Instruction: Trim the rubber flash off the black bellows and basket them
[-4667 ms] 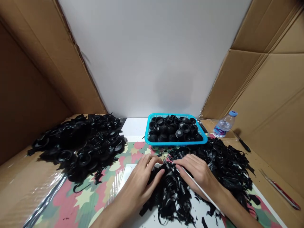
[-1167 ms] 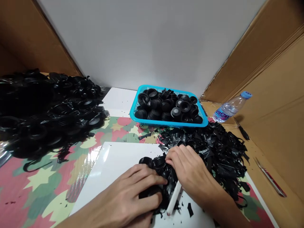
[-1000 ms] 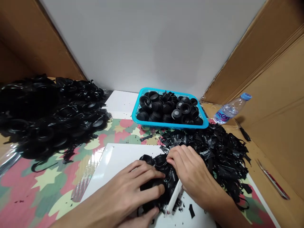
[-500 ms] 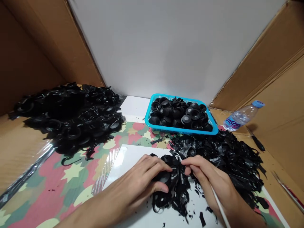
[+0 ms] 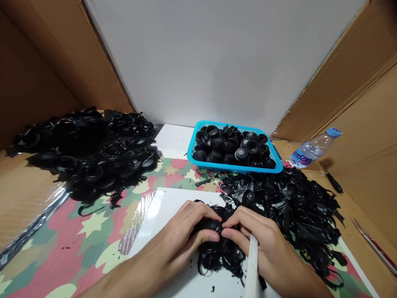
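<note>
My left hand is closed round a black ribbed rubber part above a white board. Thumb and fingers of my right hand pinch at the right edge of that same part, close to my left fingertips. A white stick-like tool is also held in my right hand, its shaft pointing down toward the lower edge of the view. Beneath both hands lie more black parts and torn scraps. What the tool's far end looks like is hidden.
Behind the board stands a blue basket full of black ribbed parts. Black scraps are heaped at right, untrimmed black parts at left. A water bottle, a black-handled tool and tweezers lie farther right.
My right hand has moved left to the black part and now pinches its edge. The white tool has swung more upright. The view has shifted slightly.
</note>
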The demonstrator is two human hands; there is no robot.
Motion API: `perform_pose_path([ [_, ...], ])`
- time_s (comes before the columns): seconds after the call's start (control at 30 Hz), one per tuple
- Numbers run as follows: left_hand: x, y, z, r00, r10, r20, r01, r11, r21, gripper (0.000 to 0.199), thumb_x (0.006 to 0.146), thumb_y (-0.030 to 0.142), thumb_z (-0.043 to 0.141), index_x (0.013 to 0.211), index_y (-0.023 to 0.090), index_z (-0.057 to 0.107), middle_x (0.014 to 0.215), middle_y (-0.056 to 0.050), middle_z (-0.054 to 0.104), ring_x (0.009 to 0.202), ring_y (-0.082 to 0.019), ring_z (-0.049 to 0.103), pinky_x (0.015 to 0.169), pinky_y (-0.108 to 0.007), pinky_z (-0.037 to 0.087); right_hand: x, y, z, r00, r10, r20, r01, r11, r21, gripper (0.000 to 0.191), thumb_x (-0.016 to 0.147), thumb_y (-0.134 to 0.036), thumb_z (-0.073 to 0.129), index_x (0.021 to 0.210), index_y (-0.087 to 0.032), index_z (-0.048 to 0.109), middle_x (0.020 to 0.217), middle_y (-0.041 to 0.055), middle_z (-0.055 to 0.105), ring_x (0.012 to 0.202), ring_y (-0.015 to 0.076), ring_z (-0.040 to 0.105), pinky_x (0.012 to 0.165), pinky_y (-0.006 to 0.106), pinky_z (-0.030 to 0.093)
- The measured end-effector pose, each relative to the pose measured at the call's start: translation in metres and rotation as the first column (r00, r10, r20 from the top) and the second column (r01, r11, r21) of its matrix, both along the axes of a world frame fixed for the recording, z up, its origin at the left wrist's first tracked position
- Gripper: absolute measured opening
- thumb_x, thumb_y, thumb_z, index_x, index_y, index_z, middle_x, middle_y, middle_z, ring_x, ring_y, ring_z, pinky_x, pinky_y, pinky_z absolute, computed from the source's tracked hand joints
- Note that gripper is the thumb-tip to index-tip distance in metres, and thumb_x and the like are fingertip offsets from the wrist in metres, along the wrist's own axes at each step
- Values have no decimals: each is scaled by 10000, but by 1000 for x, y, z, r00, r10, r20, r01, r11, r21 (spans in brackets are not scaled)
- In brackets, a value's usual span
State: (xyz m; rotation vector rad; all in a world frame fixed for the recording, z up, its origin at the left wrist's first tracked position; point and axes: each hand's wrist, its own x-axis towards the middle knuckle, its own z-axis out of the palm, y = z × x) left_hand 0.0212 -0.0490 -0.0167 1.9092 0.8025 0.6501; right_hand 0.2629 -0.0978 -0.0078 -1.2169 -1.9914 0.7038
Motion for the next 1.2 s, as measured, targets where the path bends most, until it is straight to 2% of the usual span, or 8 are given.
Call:
perform_pose_path([
  [0.17, 4, 5, 5, 998, 68, -9, -69, 988, -137, 192, 1173, 390, 549, 1139, 249, 674, 1021, -17, 730, 911, -204, 663, 807, -304, 525, -1, 0, -5, 997, -22, 72, 13, 992, 127, 232, 1210, -240, 443, 1039, -223, 598, 921, 12, 665, 801, 166, 689, 692, 266, 514],
  [0.4, 3, 1, 1, 995, 94, -17, -96, 986, -138, 251, 1169, 455, 552, 1105, 237, 659, 976, -13, 704, 850, -194, 631, 729, -290, 488, 5, -1, 3, 999, -17, 36, 17, 1000, 8, 228, 1205, -198, 418, 1039, -246, 568, 955, 4, 640, 838, 156, 676, 742, 255, 514],
  [0.73, 4, -2, -9, 994, 108, -21, -109, 990, -89, 207, 1180, 403, 509, 1083, 241, 593, 957, -1, 671, 831, -192, 604, 730, -298, 481, 10, -3, 5, 1000, -21, 13, 22, 1000, -21, 225, 1198, -216, 464, 1029, -251, 608, 927, -12, 628, 796, 137, 637, 733, 219, 512],
  [0.9, 3, -2, -9, 999, 43, -24, -44, 998, -38, 187, 1187, 387, 496, 1134, 238, 596, 1036, -34, 691, 859, -203, 616, 759, -316, 513, 16, -3, 1, 1000, 16, 12, -16, 999, -40, 194, 1206, -354, 500, 1168, -282, 676, 972, -6, 667, 812, 146, 678, 735, 232, 548],
  [1.0, 2, -2, -9, 999, 25, -22, -26, 1000, -15, 221, 1196, 425, 471, 1156, 240, 586, 1061, -46, 677, 886, -210, 620, 753, -320, 508, 22, -3, -1, 993, -111, -34, 113, 992, 54, 495, 1197, -618, 326, 1281, -319, 711, 1144, 49, 688, 996, 198, 705, 848, 292, 596],
  [1.07, 2, -3, -9, 1000, 21, -23, -22, 1000, -16, 234, 1201, 437, 457, 1169, 239, 579, 1067, -51, 673, 894, -211, 621, 758, -325, 510, 25, -4, 1, 981, -172, -87, 184, 970, 156, 759, 1141, -755, 146, 1218, -309, 755, 1181, 78, 693, 1046, 236, 694, 836, 331, 607],
  [1.1, 2, -3, -9, 999, 21, -25, -22, 1000, -20, 235, 1203, 436, 455, 1171, 238, 578, 1068, -52, 673, 896, -211, 621, 766, -329, 515, 26, -5, 2, 976, -186, -112, 204, 963, 174, 787, 1144, -750, 121, 1143, -295, 764, 1130, 77, 699, 980, 229, 692, 771, 320, 600],
  [1.2, 2, -3, -8, 999, 20, -31, -21, 1000, -23, 221, 1201, 421, 467, 1168, 235, 582, 1073, -53, 672, 901, -211, 625, 792, -338, 527, 22, -8, 8, 965, -217, -145, 233, 968, 97, 473, 1208, -491, 411, 892, -264, 680, 886, 11, 671, 720, 149, 640, 629, 245, 538],
])
